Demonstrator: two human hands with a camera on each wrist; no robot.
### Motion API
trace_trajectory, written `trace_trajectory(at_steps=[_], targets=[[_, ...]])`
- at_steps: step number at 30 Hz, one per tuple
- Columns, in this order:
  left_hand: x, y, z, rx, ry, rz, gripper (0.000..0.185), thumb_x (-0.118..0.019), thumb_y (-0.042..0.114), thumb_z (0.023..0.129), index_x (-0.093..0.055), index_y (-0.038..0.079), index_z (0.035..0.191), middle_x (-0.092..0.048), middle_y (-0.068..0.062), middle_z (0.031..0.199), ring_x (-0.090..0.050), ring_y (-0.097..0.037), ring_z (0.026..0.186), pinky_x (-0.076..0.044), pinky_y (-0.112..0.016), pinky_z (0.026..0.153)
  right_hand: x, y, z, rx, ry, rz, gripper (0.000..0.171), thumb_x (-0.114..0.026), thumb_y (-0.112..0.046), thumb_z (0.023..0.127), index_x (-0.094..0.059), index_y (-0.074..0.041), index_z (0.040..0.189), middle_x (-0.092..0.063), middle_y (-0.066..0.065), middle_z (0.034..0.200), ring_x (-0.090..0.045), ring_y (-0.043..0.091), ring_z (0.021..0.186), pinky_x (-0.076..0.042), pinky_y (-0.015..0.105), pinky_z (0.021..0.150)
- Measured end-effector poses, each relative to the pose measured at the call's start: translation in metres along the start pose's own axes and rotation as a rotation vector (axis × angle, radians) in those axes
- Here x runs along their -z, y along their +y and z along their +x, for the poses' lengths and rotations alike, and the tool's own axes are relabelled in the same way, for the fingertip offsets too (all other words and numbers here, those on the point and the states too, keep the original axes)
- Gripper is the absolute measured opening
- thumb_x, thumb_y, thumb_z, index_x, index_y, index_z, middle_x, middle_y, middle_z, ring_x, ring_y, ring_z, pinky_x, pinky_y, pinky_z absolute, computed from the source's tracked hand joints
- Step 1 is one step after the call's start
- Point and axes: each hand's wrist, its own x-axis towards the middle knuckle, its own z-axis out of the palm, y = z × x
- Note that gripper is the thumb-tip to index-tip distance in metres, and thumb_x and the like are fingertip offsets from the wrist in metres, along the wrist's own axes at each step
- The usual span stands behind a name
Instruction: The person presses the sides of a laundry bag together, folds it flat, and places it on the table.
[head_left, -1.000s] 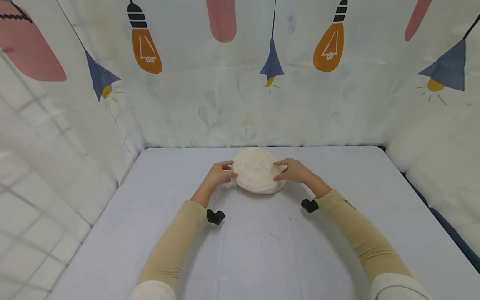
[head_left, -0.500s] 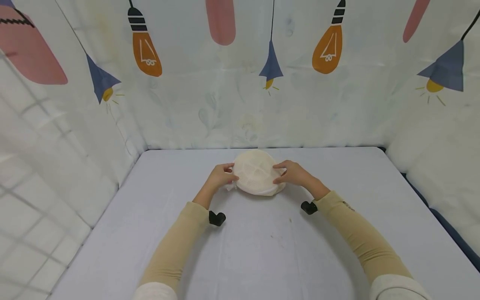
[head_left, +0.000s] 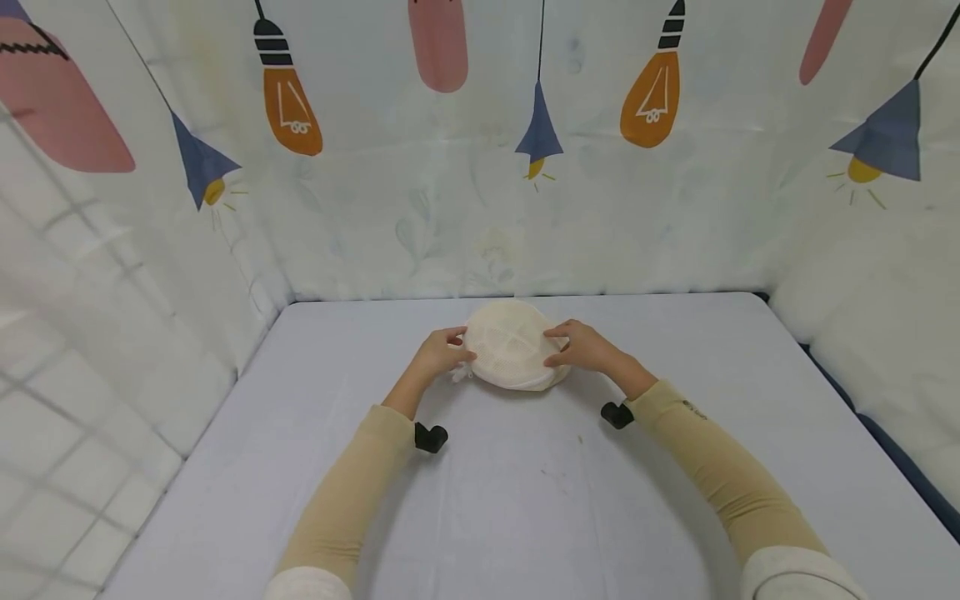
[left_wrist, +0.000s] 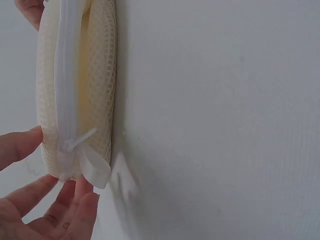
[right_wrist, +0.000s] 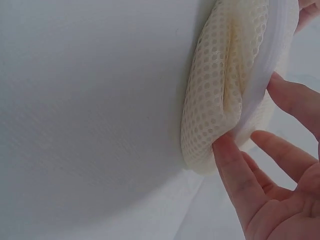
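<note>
A round, cream mesh laundry bag lies toward the far side of the white table. My left hand holds its left edge, thumb at the near side and fingers around the rim. At the right edge, my right hand grips the bag between thumb and fingers. A white zipper runs along the side in the left wrist view, with its pull and a small white fabric loop by the left fingertips. In the right wrist view, the lower mesh layer is folded and bulges below the zipper band.
The white-covered table reaches back to a patterned curtain wall printed with lamps and bulbs. Curtains also hang at both sides. Black heart-shaped pieces sit at the wrists, by the beige sleeves.
Both hands keep hold of the laundry bag in nearly the same spot. The head view has shifted slightly.
</note>
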Motion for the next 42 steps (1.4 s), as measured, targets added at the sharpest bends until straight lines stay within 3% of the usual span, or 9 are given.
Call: trace_trajectory(at_steps=[4, 7, 12, 17, 23, 28, 33, 38, 42], targets=[[0.002, 0.001, -0.001, -0.034, 0.001, 0.120, 0.068, -0.071, 0.020, 0.095, -0.043, 0.006, 0.156, -0.047, -0.020, 0.154, -0.049, -0.038, 0.136, -0.038, -0.053, 0.113, 0.000, 0.001, -0.001, 0.026, 0.000, -0.014, 0.067, -0.078, -0.019, 0.094, -0.049, 0.004, 0.149, -0.037, 0.030, 0.152, -0.062, 0.035, 0.116, -0.054, 0.040, 0.092], [0.002, 0.000, -0.001, -0.069, -0.008, 0.187, 0.072, -0.069, 0.025, 0.097, -0.037, 0.005, 0.158, -0.042, -0.019, 0.157, -0.038, -0.041, 0.144, -0.033, -0.055, 0.115, -0.001, 0.001, -0.001, 0.043, 0.005, -0.028, 0.069, -0.078, -0.019, 0.094, -0.046, 0.003, 0.151, -0.037, 0.030, 0.153, -0.060, 0.036, 0.119, -0.053, 0.042, 0.094], [-0.001, 0.000, -0.002, -0.141, -0.038, 0.263, 0.075, -0.065, 0.029, 0.101, -0.028, 0.003, 0.161, -0.032, -0.021, 0.162, -0.037, -0.041, 0.145, -0.032, -0.053, 0.117, -0.002, -0.001, -0.002, 0.096, 0.015, -0.079, 0.071, -0.076, -0.020, 0.096, -0.042, 0.004, 0.153, -0.036, 0.030, 0.152, -0.054, 0.039, 0.124, -0.050, 0.046, 0.098], [-0.001, 0.001, -0.004, -0.180, -0.037, 0.332, 0.075, -0.065, 0.032, 0.102, -0.029, 0.002, 0.160, -0.027, -0.023, 0.164, -0.024, -0.039, 0.151, -0.021, -0.052, 0.122, 0.000, -0.004, -0.004, 0.149, 0.014, -0.147, 0.068, -0.074, -0.018, 0.097, -0.043, 0.006, 0.152, -0.038, 0.032, 0.151, -0.045, 0.045, 0.135, -0.041, 0.053, 0.109], [-0.002, 0.000, -0.006, -0.220, -0.061, 0.453, 0.077, -0.060, 0.041, 0.103, -0.026, 0.005, 0.162, -0.020, -0.022, 0.166, -0.021, -0.043, 0.151, -0.023, -0.057, 0.120, 0.001, -0.004, -0.005, 0.179, -0.007, -0.175, 0.066, -0.071, -0.022, 0.099, -0.043, 0.007, 0.151, -0.038, 0.033, 0.151, -0.038, 0.047, 0.140, -0.035, 0.055, 0.114], [-0.003, -0.002, -0.007, -0.266, -0.106, 0.491, 0.081, -0.059, 0.047, 0.103, -0.023, 0.006, 0.163, -0.011, -0.020, 0.169, -0.016, -0.043, 0.153, -0.022, -0.059, 0.120, -0.001, -0.004, -0.002, 0.186, -0.022, -0.170, 0.069, -0.067, -0.028, 0.101, -0.039, 0.005, 0.155, -0.035, 0.030, 0.155, -0.036, 0.045, 0.143, -0.032, 0.055, 0.116], [-0.007, -0.003, -0.004, -0.273, -0.111, 0.562, 0.090, -0.062, 0.055, 0.099, -0.020, 0.008, 0.164, -0.007, -0.016, 0.171, -0.015, -0.039, 0.154, -0.024, -0.065, 0.117, -0.005, -0.006, 0.001, 0.194, -0.035, -0.199, 0.072, -0.061, -0.036, 0.104, -0.033, 0.004, 0.157, -0.027, 0.029, 0.161, -0.030, 0.045, 0.147, -0.029, 0.055, 0.118], [-0.011, 0.001, -0.002, -0.299, -0.101, 0.669, 0.096, -0.061, 0.060, 0.097, -0.018, 0.007, 0.164, -0.007, -0.015, 0.171, -0.013, -0.036, 0.155, -0.028, -0.071, 0.112, -0.009, -0.009, 0.003, 0.217, -0.071, -0.229, 0.076, -0.057, -0.039, 0.106, -0.025, 0.004, 0.160, -0.013, 0.027, 0.167, -0.016, 0.043, 0.152, -0.021, 0.056, 0.121], [-0.012, 0.004, -0.003, -0.305, -0.130, 0.736, 0.098, -0.057, 0.062, 0.098, -0.012, 0.007, 0.165, -0.002, -0.014, 0.171, -0.005, -0.038, 0.155, -0.022, -0.070, 0.115, -0.012, -0.008, 0.004, 0.247, -0.110, -0.229, 0.079, -0.054, -0.040, 0.107, -0.015, 0.003, 0.162, -0.002, 0.023, 0.169, -0.003, 0.040, 0.155, -0.016, 0.055, 0.122]])
